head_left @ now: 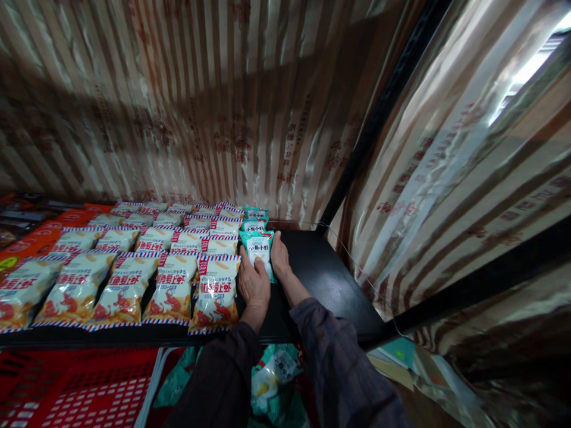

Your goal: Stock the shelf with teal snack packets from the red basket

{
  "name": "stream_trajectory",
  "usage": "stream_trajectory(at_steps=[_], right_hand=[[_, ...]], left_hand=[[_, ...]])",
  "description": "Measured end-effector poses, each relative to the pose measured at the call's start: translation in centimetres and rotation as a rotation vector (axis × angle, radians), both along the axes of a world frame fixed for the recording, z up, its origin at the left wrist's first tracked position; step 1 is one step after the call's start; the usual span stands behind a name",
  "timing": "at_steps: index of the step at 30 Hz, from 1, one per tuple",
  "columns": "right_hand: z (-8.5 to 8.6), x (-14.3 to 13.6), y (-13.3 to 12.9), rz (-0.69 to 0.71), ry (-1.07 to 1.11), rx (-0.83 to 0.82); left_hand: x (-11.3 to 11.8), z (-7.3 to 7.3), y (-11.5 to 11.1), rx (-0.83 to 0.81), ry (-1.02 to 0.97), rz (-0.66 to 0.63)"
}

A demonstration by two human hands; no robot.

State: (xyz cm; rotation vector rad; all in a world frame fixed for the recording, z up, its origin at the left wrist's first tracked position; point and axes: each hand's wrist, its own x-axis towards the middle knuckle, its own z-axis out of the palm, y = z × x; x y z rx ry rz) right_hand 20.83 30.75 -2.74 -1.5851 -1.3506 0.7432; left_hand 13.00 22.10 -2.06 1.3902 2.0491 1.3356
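1. I see two bare hands, the left hand and the right hand, partly curled and facing each other, with one green snack bag held between them.
2. The left hand lies along the bag's left side, thumb reaching over its front; the right hand cups the right side. I judge that this two-sided hold keeps the soft packet upright and square.
3. The bag is on a black shelf, set back from its front edge. Two more green bags line up behind it toward the back edge, probably so every label faces forward.
4. Left of the hands, white snack bags stand in close rows from front edge to back, perhaps propping one another. Orange packets lie farther left.
5. Below the front edge, at left, is a red mesh basket; I cannot make out its contents. Beside it sit lower green packs, their container unclear to me.
6. A striped curtain hangs behind the shelf.
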Motion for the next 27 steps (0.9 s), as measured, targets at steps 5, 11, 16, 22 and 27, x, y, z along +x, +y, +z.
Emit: stream_trajectory(at_steps=[5, 11, 16, 22, 27], right_hand=[[0.69, -0.34, -0.41, -0.027, -0.124, -0.06], [0.69, -0.49, -0.41, -0.023, -0.135, -0.062], [0.34, -0.5, -0.2, -0.046, -0.08, -0.026], [0.24, -0.43, -0.27, -0.03, -0.082, -0.011], [0.07, -0.46, -0.25, -0.035, -0.061, -0.017]], left_hand=[[-0.01, -0.03, -0.01, 0.0, 0.009, 0.003], [0.0, 0.07, -0.02, -0.01, -0.002, 0.005], [-0.01, 0.03, -0.02, 0.001, -0.022, 0.004], [0.02, 0.03, -0.05, 0.018, -0.025, 0.023], [0.01, 0.25, -0.2, -0.006, 0.003, 0.032]])
